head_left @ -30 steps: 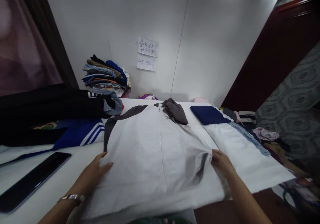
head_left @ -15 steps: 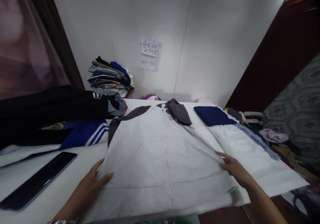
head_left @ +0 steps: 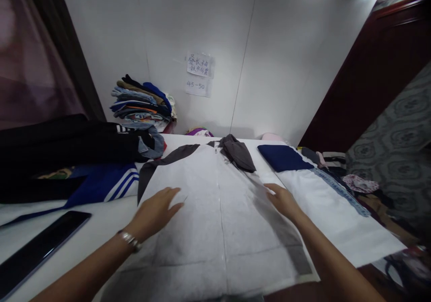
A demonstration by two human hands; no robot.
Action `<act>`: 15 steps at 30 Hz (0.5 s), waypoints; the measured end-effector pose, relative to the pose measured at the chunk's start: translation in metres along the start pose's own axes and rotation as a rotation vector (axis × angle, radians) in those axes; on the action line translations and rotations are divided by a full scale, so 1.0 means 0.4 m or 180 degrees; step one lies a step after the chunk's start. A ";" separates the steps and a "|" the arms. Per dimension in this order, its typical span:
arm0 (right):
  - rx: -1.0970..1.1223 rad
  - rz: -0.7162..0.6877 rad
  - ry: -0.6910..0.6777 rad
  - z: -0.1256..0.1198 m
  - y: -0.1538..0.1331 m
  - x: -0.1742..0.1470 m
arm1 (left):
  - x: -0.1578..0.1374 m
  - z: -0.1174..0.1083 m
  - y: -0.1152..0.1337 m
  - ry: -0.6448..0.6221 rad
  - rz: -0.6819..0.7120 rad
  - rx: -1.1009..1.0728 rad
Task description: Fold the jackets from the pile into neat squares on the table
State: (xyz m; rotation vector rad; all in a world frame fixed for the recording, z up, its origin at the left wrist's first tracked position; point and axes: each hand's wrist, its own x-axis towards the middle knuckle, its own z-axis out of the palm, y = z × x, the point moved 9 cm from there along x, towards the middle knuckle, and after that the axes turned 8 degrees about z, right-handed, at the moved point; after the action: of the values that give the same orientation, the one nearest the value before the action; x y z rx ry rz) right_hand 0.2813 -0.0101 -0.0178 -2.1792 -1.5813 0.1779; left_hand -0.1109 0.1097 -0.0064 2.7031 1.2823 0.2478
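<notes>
A white zip jacket [head_left: 198,221] with dark grey sleeves lies spread on the white table, its collar end toward the wall. Over its left part is my left hand [head_left: 160,212], fingers apart with nothing in them; whether it touches the cloth I cannot tell. My right hand [head_left: 281,199] is at the jacket's right side, thumb and fingers apart, close to the edge of the cloth. One dark grey sleeve [head_left: 239,154] is bunched near the collar on the right. The other sleeve [head_left: 148,176] runs down the left side.
A phone [head_left: 43,248] lies at the left front. Behind it are black and blue clothes [head_left: 101,185], with a folded pile [head_left: 143,99] against the wall. To the right sit a folded navy garment [head_left: 286,157] and a blue measuring strip [head_left: 340,192]. Handwritten paper signs [head_left: 199,75] hang on the wall.
Both hands have let go of the jacket's lower side edges and moved up and inward over it. The jacket's front hem now lies lower and flatter. The view has shifted slightly.
</notes>
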 end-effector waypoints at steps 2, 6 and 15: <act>-0.0044 -0.0188 0.0009 0.036 -0.086 0.090 | 0.091 0.040 0.074 -0.0076 0.0456 -0.0102; -0.0154 -0.0250 -0.0022 0.124 -0.210 0.261 | 0.201 0.163 0.094 -0.0252 0.0359 0.0106; 0.0409 0.0346 0.0285 0.222 -0.264 0.514 | 0.208 0.258 0.045 -0.0255 0.0317 0.0012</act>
State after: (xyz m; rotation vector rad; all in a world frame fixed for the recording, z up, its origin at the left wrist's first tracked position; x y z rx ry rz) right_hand 0.2272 0.2316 -0.0220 -2.1438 -1.3659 0.2063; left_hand -0.0242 0.1574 -0.0963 2.7534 1.1297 0.1463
